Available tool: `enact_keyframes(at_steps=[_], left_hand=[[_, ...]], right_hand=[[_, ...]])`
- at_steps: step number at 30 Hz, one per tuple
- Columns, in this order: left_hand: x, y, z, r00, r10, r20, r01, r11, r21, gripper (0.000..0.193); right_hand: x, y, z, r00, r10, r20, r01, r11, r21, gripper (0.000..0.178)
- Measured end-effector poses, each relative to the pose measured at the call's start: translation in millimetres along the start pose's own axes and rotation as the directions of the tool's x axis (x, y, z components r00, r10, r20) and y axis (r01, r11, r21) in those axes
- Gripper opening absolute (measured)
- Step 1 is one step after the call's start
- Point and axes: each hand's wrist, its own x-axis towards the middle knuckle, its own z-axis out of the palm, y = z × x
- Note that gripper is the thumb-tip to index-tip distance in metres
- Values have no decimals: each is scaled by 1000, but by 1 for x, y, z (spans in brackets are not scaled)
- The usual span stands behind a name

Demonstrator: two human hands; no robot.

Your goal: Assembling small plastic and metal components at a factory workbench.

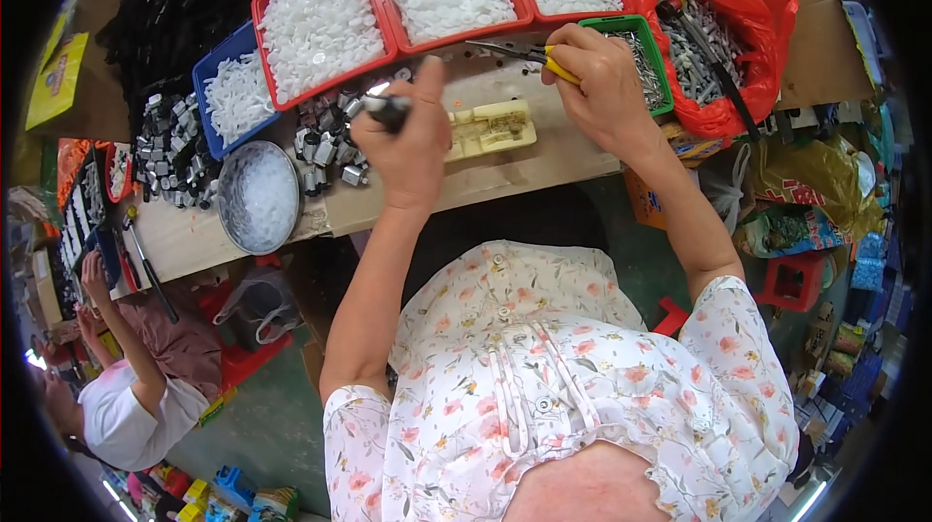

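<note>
"Yellow-handled tool, upper centre of the frame: how is it held?"

"In the right hand, whose closed fingers cover much of the handles; the dark, narrow metal end points left."

"And the left hand?"

"Left of centre, its fingers curled round a dark piece, perhaps a capped fitting; motion blur obscures its form."

"What else is obstructed?"

"The cream block, smooth and compartmented, at centre, passes behind the left hand. The green tray of metal pins, upper right, is partly masked by the right hand. Of three red trays filled with white plastic parts, two are cut off above."

"And the surroundings?"

"Left, a round metal bowl of white material, with silver-and-black blocks beside it; upper right, a crinkled red bag of hardware."
</note>
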Motion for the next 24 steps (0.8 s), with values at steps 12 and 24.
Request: enact_keyframes(at_steps=[12,24], left_hand=[[-4,-19,-7,941,256,222,-330,841,428,31],[-1,16,-17,949,-241,202,276,945,-173,29]], right_hand=[[-11,-5,-11,999,-14,-42,17,998,64,5],[-14,-24,-2,998,42,46,-56,925,375,21]])
